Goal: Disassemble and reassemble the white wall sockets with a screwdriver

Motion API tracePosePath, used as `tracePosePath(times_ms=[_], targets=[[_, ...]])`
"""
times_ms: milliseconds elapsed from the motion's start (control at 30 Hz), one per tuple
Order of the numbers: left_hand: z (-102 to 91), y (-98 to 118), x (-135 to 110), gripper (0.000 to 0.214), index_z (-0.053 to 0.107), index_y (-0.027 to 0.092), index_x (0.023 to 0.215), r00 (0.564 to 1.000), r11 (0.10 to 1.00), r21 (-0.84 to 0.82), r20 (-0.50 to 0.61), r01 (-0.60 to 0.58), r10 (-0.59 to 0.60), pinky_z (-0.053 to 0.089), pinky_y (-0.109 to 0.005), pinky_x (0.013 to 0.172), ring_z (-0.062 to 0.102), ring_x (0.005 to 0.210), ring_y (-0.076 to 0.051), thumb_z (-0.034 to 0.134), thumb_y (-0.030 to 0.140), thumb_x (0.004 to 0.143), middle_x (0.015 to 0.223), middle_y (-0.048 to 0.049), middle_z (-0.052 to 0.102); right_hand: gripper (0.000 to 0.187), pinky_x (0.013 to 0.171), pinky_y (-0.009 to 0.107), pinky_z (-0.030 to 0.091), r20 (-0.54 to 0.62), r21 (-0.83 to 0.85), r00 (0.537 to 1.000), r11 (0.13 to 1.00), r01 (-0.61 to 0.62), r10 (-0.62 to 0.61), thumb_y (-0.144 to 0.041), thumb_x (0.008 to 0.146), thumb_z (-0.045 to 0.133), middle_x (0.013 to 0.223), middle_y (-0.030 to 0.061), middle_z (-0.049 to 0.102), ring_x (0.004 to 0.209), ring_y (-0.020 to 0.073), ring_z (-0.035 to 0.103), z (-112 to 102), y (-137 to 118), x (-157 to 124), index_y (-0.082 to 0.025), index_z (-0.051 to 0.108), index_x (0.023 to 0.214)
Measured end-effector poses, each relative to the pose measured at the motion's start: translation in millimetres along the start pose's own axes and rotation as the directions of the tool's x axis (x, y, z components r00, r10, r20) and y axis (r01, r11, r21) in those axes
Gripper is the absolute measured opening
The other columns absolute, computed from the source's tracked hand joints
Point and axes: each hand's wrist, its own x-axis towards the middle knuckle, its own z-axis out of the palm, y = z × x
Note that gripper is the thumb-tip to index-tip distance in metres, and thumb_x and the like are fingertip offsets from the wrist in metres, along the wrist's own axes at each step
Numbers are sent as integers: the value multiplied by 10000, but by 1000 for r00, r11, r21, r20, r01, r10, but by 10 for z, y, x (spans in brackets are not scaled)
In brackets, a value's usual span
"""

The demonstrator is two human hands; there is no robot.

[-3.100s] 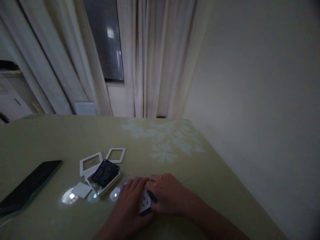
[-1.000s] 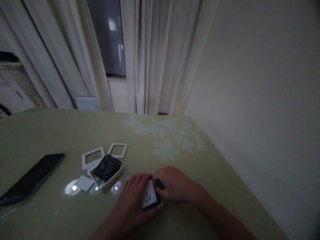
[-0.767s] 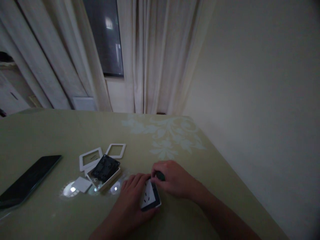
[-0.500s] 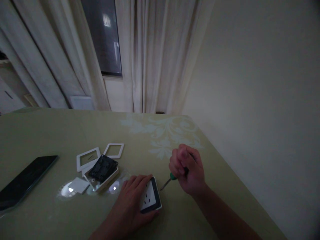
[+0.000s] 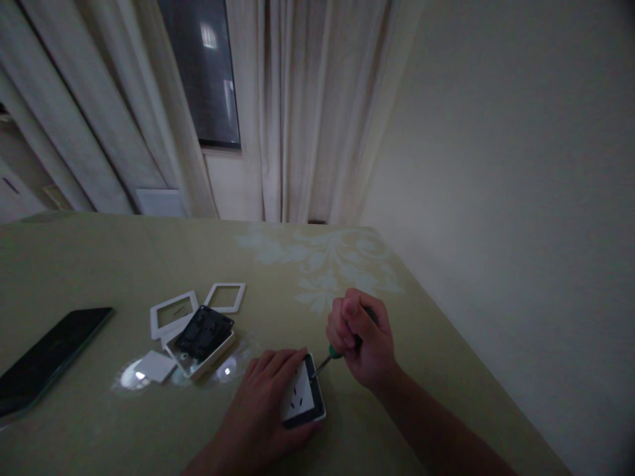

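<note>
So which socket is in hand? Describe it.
On the green table, the left hand pins a socket near the front edge. Unlike the dark opened unit further left, it shows a slotted white face, screwdriver tip at its edge.

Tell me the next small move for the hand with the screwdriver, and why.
Probably ease the tip into the seam at the far right edge of the socket and lever gently. The right hand grips the green-handled screwdriver with its tip at that edge, where white face meets dark rim, and the left hand pins the socket flat on the table.
</note>
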Motion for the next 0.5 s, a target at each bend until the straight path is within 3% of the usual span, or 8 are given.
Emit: tracePosePath(times_ms=[267, 500], targets=[[8, 2, -6, 839, 593, 280, 1514, 998, 1000, -8, -51, -26, 26, 514, -582, 1111, 652, 1292, -402, 916, 430, 754, 1462, -117, 712, 499, 382, 168, 242, -5, -42, 998, 998, 55, -55, -420, 991, 790, 512, -102, 411, 400, 48, 259, 36, -81, -14, -223, 474, 658], [-12, 16, -7, 810, 590, 278, 1513, 999, 1000, -1, -38, -13, 13, 506, -600, 1112, 647, 1300, -408, 893, 434, 778, 1458, -118, 711, 513, 379, 163, 245, 8, -38, 1000, 999, 9, -8, -435, 972, 806, 508, -105, 406, 397, 46, 252, 48, -36, -36, -224, 464, 654]])
